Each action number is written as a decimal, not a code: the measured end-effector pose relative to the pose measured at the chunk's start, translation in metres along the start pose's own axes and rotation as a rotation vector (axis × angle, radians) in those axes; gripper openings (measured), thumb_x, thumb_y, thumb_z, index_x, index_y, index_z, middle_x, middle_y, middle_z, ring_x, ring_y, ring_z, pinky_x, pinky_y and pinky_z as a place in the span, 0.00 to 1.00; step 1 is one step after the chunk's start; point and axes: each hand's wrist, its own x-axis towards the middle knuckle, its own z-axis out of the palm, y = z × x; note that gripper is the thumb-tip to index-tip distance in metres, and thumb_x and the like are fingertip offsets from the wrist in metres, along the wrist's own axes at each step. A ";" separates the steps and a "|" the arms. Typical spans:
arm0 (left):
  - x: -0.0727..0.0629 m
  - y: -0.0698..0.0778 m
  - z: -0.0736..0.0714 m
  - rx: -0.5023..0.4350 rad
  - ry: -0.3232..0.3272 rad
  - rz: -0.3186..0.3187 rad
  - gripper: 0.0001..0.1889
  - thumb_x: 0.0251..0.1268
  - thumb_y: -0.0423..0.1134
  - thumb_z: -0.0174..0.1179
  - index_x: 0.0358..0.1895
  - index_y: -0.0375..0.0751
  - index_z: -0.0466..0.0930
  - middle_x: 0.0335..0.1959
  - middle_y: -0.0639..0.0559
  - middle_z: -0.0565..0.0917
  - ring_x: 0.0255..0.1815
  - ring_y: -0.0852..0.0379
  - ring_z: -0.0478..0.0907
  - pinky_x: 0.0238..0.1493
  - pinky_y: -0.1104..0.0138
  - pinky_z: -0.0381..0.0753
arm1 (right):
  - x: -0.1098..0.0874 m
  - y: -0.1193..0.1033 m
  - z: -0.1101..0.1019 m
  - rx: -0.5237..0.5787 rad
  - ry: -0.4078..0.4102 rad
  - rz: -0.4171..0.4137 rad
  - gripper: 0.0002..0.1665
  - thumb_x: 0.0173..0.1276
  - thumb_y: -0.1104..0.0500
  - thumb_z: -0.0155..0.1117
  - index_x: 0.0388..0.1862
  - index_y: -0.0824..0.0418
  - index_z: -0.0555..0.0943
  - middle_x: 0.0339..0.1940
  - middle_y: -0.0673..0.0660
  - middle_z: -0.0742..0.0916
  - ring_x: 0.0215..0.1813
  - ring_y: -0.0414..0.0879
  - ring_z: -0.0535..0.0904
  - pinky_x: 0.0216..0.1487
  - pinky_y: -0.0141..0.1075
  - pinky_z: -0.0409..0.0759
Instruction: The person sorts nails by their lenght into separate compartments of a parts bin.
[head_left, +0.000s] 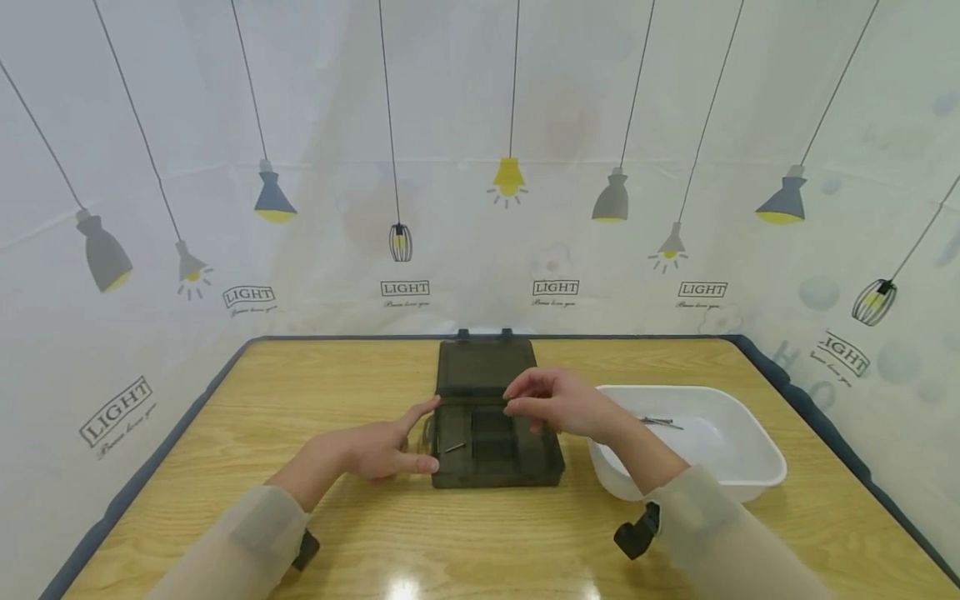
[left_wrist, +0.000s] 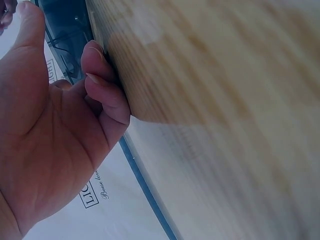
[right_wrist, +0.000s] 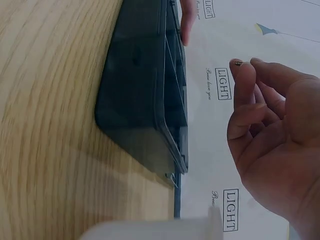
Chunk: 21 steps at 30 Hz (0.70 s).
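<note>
A person's right hand pinches a small metal piece between thumb and fingertips above a dark, see-through divided box on a wood-grain counter. Only a bit of the piece shows past the fingers, too little to tell its full shape. The box sits near the middle of the far half of the counter, its lid laid back toward the far edge, two small latches standing at the lid's far side. The left hand grasps nothing; it rests against the box's left side, index finger stretched to the corner by the hinge and thumb reaching the side near the front, while its lower fingers bend loosely. A single screw lies at a slant in the left-hand compartment, with dividers marking off further sections to its right. Just beside the box, to the right, stands a white basin, partly hidden by the right forearm; a few long, thin screws lie together on its floor, toward the left. Pale sleeves cover both forearms, and a black device shows at the right wrist. Behind the counter hangs a white backdrop printed with hanging lamps in blue, gray and yellow and the word "LIGHT" repeated in small frames.
</note>
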 end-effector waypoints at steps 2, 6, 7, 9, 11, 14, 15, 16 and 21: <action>-0.001 0.001 0.000 -0.002 0.000 -0.003 0.57 0.78 0.64 0.65 0.92 0.65 0.28 0.22 0.50 0.78 0.20 0.54 0.72 0.35 0.59 0.77 | 0.004 0.000 0.005 0.003 0.003 0.003 0.14 0.82 0.49 0.71 0.57 0.55 0.88 0.44 0.61 0.91 0.40 0.66 0.87 0.30 0.39 0.79; -0.002 0.004 0.000 0.002 0.000 -0.005 0.57 0.79 0.64 0.65 0.92 0.64 0.29 0.21 0.50 0.77 0.20 0.54 0.72 0.36 0.59 0.77 | 0.011 -0.001 0.015 0.011 0.013 0.014 0.16 0.82 0.47 0.70 0.58 0.54 0.88 0.48 0.65 0.89 0.42 0.66 0.87 0.34 0.41 0.81; -0.002 0.004 0.000 0.004 0.000 -0.005 0.57 0.79 0.64 0.65 0.92 0.64 0.29 0.21 0.50 0.77 0.20 0.54 0.72 0.36 0.59 0.77 | 0.013 -0.002 0.017 0.006 0.018 0.016 0.16 0.82 0.46 0.70 0.58 0.54 0.88 0.49 0.64 0.89 0.41 0.62 0.87 0.36 0.42 0.82; -0.002 0.004 -0.001 0.007 -0.001 -0.008 0.57 0.79 0.65 0.64 0.92 0.64 0.29 0.21 0.50 0.77 0.19 0.54 0.72 0.36 0.59 0.77 | 0.016 -0.003 0.023 -0.012 0.025 0.009 0.14 0.82 0.47 0.70 0.56 0.52 0.88 0.51 0.65 0.89 0.39 0.55 0.87 0.39 0.45 0.84; -0.001 0.004 -0.001 0.006 -0.001 -0.013 0.57 0.78 0.65 0.65 0.92 0.65 0.29 0.21 0.50 0.77 0.20 0.54 0.72 0.36 0.59 0.77 | 0.020 -0.005 0.028 -0.008 0.028 -0.002 0.13 0.82 0.48 0.70 0.57 0.53 0.88 0.51 0.63 0.90 0.37 0.48 0.86 0.43 0.48 0.87; -0.001 0.004 -0.002 0.012 -0.001 -0.020 0.57 0.78 0.65 0.64 0.92 0.66 0.29 0.22 0.49 0.78 0.20 0.53 0.73 0.36 0.59 0.77 | 0.026 -0.005 0.036 0.020 0.019 -0.016 0.13 0.82 0.52 0.71 0.58 0.55 0.87 0.51 0.64 0.91 0.36 0.46 0.85 0.47 0.50 0.88; -0.001 0.004 -0.002 0.015 0.000 -0.022 0.57 0.78 0.65 0.64 0.92 0.66 0.29 0.23 0.49 0.79 0.21 0.53 0.73 0.36 0.59 0.77 | 0.028 -0.004 0.039 0.029 0.016 -0.017 0.13 0.82 0.53 0.71 0.58 0.57 0.86 0.50 0.64 0.91 0.36 0.46 0.85 0.47 0.50 0.88; -0.001 0.004 -0.002 0.016 -0.001 -0.023 0.57 0.78 0.65 0.64 0.92 0.66 0.29 0.23 0.49 0.79 0.21 0.53 0.74 0.37 0.59 0.77 | 0.030 -0.003 0.041 0.043 0.014 -0.014 0.13 0.81 0.54 0.71 0.58 0.58 0.86 0.50 0.64 0.91 0.35 0.46 0.85 0.47 0.49 0.88; -0.001 0.003 -0.001 0.020 -0.003 -0.023 0.56 0.79 0.65 0.64 0.92 0.67 0.28 0.22 0.49 0.79 0.21 0.53 0.74 0.37 0.59 0.78 | 0.038 0.002 0.053 0.046 0.022 0.006 0.15 0.80 0.55 0.72 0.56 0.63 0.87 0.46 0.61 0.92 0.34 0.45 0.85 0.44 0.43 0.88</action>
